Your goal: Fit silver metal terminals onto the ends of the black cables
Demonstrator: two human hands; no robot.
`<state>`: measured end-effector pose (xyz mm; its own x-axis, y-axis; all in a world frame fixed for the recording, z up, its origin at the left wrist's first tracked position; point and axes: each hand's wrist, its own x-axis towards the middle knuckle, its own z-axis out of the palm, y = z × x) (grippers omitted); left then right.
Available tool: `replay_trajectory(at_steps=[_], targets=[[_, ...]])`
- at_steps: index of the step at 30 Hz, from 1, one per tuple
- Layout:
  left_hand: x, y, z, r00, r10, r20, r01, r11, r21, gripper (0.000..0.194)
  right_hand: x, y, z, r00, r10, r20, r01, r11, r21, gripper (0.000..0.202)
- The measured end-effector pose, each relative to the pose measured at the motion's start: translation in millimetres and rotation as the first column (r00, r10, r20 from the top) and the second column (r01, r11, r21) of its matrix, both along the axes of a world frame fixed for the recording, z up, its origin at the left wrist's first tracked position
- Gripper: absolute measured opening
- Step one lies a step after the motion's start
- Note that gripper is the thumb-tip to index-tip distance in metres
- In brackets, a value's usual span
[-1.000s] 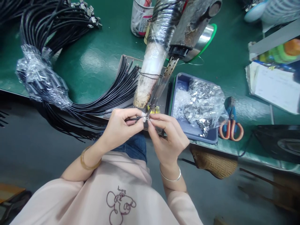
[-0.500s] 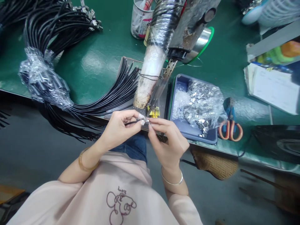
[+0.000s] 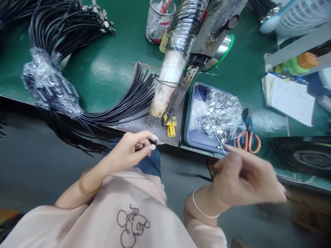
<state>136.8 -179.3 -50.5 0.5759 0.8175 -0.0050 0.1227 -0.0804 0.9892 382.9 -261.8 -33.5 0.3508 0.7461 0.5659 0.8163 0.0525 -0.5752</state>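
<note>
My left hand (image 3: 136, 148) pinches a small metal piece (image 3: 160, 142) at its fingertips, just off the bench edge. My right hand (image 3: 245, 175), blurred, is closed at the front of the blue tray, with a thin pale wire (image 3: 210, 123) running up from its fingers. Black cables (image 3: 129, 103) lie fanned on a grey board (image 3: 139, 126), left of a hanging white wrapped tube (image 3: 168, 74). A yellow clip-like part (image 3: 171, 126) sits on the board below a metal nozzle (image 3: 181, 93).
The blue tray (image 3: 190, 132) holds a plastic bag of metal pieces. Orange-handled scissors or pliers (image 3: 249, 142) lie to its right. Plastic-wrapped cable bundles (image 3: 50, 84) are at left. Behind stand a pen cup (image 3: 158, 26) and a green-rimmed spool (image 3: 223, 50); papers (image 3: 289, 98) lie at right.
My right hand has moved away from my left hand, rightward to the tray's front edge, with the thin wire now stretched beside it. My left hand has shifted slightly down, its pinch kept.
</note>
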Motion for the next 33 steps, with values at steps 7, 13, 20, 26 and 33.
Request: replay_trajectory(at_steps=[7, 13, 20, 26, 33], targets=[[-4.0, -3.6, 4.3, 0.992, -0.037, 0.124, 0.045, 0.997, -0.067, 0.019, 35.5, 48.0, -1.7, 0.96, 0.161, 0.23, -0.059, 0.916, -0.397, 0.029], [-1.0, 0.8, 10.5, 0.988, -0.025, 0.153, 0.028, 0.999, -0.02, 0.021, 45.4, 59.6, -2.1, 0.97, 0.217, 0.115, -0.127, 0.843, -0.523, 0.016], [10.9, 2.6, 1.8, 0.983, 0.084, 0.164, -0.051, 0.979, -0.195, 0.021, 9.9, 42.6, 6.9, 0.994, -0.067, -0.087, 0.054, 0.988, -0.146, 0.012], [22.1, 0.0, 0.3, 0.972, 0.22, 0.089, -0.212, 0.973, -0.089, 0.012, -31.2, 24.7, 8.1, 0.889, 0.215, -0.403, -0.241, 0.97, -0.013, 0.006], [26.1, -4.5, -1.0, 0.953, 0.301, 0.042, -0.303, 0.933, 0.195, 0.018, -66.7, 26.8, -19.6, 0.886, 0.234, -0.401, -0.305, 0.944, -0.123, 0.011]])
